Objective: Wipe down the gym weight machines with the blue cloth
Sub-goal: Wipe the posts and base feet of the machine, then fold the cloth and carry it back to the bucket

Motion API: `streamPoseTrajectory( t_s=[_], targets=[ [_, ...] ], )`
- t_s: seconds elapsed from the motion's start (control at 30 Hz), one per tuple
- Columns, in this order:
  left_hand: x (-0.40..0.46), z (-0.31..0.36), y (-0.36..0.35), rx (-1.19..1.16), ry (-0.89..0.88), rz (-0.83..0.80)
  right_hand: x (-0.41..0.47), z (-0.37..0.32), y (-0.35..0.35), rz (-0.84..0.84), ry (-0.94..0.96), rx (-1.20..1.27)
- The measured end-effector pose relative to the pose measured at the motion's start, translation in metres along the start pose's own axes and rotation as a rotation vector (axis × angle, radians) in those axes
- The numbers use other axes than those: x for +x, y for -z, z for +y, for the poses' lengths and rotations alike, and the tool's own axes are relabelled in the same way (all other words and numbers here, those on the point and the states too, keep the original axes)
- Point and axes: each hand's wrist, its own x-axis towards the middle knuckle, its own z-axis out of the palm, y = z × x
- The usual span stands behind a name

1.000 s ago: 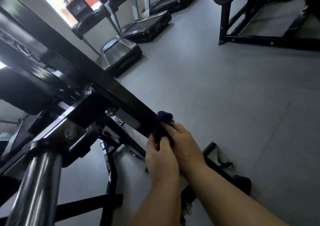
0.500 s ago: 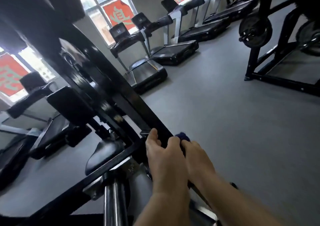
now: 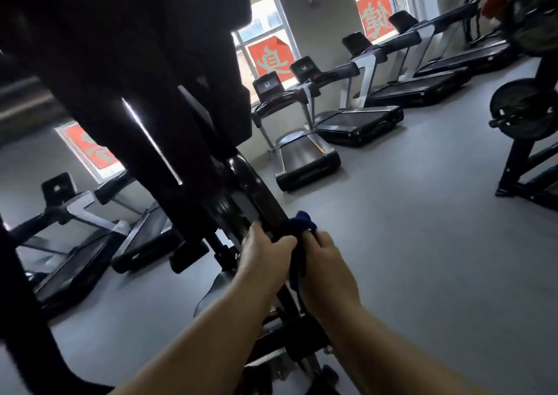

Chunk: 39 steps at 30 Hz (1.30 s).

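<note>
Both hands on glossy black machine beam.
Left hand (image 3: pixel 262 252) grips the beam (image 3: pixel 259 196); right hand (image 3: pixel 324 261) clutches crumpled blue cloth (image 3: pixel 302 221) against it.

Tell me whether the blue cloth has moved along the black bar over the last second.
Cannot tell: the camera swung up. The blue cloth sits on the black bar, with nothing fixed on the bar to judge against.

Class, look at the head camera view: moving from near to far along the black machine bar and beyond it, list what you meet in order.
Left hand gripping the black bar and right hand holding the blue cloth → nearest treadmill → window with the red sign.
</note>
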Motion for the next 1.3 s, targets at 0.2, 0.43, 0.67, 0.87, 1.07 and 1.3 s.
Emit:
streamPoseTrajectory(
  t_s=[0.2,0.43,0.67,0.87,1.07,1.3],
  targets=[
    [0.001,0.027,0.016,0.12,0.036,0.065,0.013,-0.001,0.021,-0.273,-0.149,-0.074],
    [0.005,0.034,0.015,0.265,0.016,-0.093,0.083,-0.052,0.044,-0.295,0.034,0.02],
    [0.02,0.046,0.049,0.092,-0.034,-0.081,0.097,-0.073,0.051,-0.503,-0.114,-0.106],
    [-0.007,0.051,0.047,0.013,-0.096,0.051,0.102,-0.111,0.067,-0.384,0.041,0.078],
    [-0.029,0.057,-0.005,-0.06,-0.042,0.09,0.096,-0.068,0.112,-0.644,0.012,-0.084],
    [-0.037,0.126,-0.109,-0.396,0.083,-0.1,0.113,0.013,0.26,-0.713,-0.507,0.506]
  ],
)
